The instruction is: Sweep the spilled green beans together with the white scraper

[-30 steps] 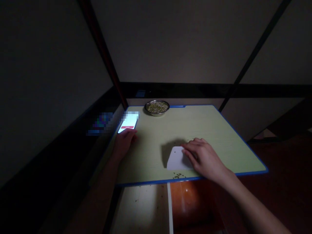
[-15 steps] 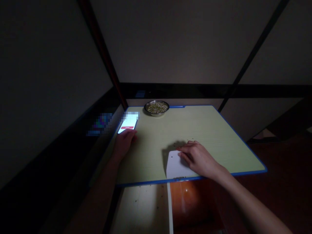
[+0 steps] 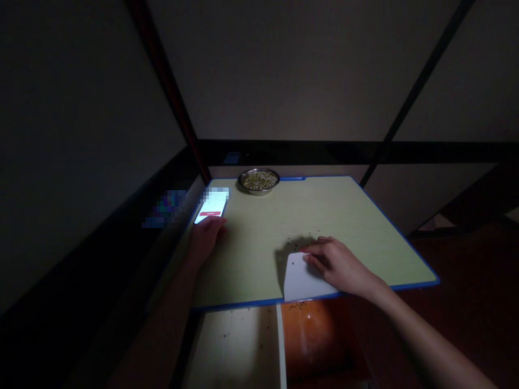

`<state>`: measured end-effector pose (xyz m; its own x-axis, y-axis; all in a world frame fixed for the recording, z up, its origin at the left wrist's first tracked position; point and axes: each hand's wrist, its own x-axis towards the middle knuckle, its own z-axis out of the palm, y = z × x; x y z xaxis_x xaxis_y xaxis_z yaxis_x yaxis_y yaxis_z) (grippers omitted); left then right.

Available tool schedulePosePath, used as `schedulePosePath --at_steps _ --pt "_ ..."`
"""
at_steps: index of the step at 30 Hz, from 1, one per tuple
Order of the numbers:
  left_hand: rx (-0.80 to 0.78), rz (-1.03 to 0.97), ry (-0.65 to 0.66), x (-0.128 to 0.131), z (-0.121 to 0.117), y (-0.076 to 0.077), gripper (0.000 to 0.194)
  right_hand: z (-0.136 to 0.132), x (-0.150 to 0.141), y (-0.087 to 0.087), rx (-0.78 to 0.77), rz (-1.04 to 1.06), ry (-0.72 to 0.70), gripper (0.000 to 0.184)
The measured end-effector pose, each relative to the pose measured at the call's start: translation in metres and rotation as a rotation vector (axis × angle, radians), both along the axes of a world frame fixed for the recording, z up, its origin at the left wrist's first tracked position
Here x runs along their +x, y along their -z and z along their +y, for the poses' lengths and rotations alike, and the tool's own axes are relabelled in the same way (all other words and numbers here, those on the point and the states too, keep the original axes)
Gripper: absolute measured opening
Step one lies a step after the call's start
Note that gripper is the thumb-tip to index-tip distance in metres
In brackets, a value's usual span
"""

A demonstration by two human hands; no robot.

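Note:
My right hand (image 3: 338, 266) is closed on a white scraper (image 3: 306, 278), a flat plate with rounded corners and a small hole. Its lower edge sits at the blue front rim of the light green table (image 3: 259, 254). Small dark grains (image 3: 299, 306) are scattered just below that rim, over an orange surface. My left hand (image 3: 207, 237) rests at the table's left side, its fingers curled against the lower end of a lit phone (image 3: 211, 208). Whether those fingers hold anything is hidden.
A metal bowl (image 3: 258, 182) of green and pale beans stands at the table's back left. A few grains (image 3: 310, 233) lie beyond my right hand. Below the front rim are a pale panel (image 3: 235, 351) with specks and a glossy orange surface (image 3: 312, 340). Walls border the back and left.
The scraper has slid toward me to the front rim. The grains that lay on the table before it have gone over the edge. My left hand has stayed by the phone.

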<state>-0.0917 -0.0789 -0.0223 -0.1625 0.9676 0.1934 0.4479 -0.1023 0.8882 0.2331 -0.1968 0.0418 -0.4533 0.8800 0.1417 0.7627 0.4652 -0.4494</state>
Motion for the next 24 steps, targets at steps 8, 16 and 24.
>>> schedulePosePath --at_steps 8,16,24 --pt "-0.013 -0.028 -0.011 0.002 -0.001 0.001 0.033 -0.012 0.024 -0.018 0.120 0.019 0.141 0.029" --pt "-0.022 -0.016 -0.027 0.001 -0.001 0.000 0.032 -0.012 0.048 -0.008 0.114 -0.022 0.395 0.034" --pt "-0.009 0.006 -0.016 -0.002 0.001 0.005 0.034 -0.016 0.001 -0.012 0.041 -0.063 0.295 0.027"
